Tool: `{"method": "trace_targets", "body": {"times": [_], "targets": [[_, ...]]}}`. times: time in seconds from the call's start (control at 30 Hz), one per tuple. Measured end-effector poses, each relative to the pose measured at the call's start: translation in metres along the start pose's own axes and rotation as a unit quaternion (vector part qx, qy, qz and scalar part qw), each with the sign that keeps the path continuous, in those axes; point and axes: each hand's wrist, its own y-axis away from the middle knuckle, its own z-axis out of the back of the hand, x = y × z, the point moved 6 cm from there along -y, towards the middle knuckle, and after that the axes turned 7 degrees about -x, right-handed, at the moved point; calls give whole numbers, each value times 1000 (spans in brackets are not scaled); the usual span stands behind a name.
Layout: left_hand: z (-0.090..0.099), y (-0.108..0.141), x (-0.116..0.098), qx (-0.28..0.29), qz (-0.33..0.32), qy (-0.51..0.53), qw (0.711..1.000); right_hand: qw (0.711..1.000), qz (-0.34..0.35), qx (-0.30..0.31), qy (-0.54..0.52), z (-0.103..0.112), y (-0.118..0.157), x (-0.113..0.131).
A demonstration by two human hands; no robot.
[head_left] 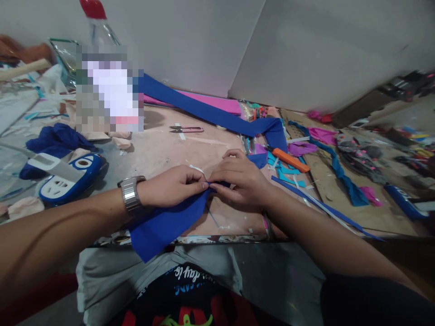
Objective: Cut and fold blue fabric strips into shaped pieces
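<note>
Both hands meet over the front of the worktable, pinching a piece of blue fabric (170,226). My left hand (176,184) is closed on the fabric, thumb against the fingers; a metal watch sits on its wrist. Facing it, my right hand (239,176) is closed on the same fabric, with thumb and fingertips almost touching the left ones. The cloth hangs from the left hand over the table's front edge. A bit of white cord or thread (196,169) shows just behind the left hand. The folds between the fingertips are partly hidden.
Pink-handled thread snips (186,129) lie behind the hands. A long blue strip (197,111) runs along the back wall. An orange cutter (290,160) rests at right among scraps. Blue-and-white devices (70,179) stand at left and far right. A red-capped bottle (97,22) is at back left.
</note>
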Motion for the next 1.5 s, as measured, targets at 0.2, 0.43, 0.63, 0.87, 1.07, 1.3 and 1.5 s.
{"method": "trace_targets", "body": {"times": [0.2,0.43,0.63,0.87,1.07,1.3,1.5], "targets": [[1,1,2,-10,-1,-26,1000,1000,12,5,4,0,0,2],[3,1,-2,-33,-29,-99,994,999,-20,32,0,-5,2,-2],[4,3,-5,-55,-47,-151,986,999,-38,31,-10,-6,1,-4],[4,5,-9,-49,-55,-151,986,999,-31,34,-15,-7,2,-4],[2,8,-15,-52,-82,-212,972,997,-37,59,-18,-9,2,-2],[-2,10,-14,-57,-139,-279,948,997,-26,72,-16,-6,-1,3],[-4,11,-15,-48,-151,-280,947,995,-20,94,-27,-8,-2,5]]}}
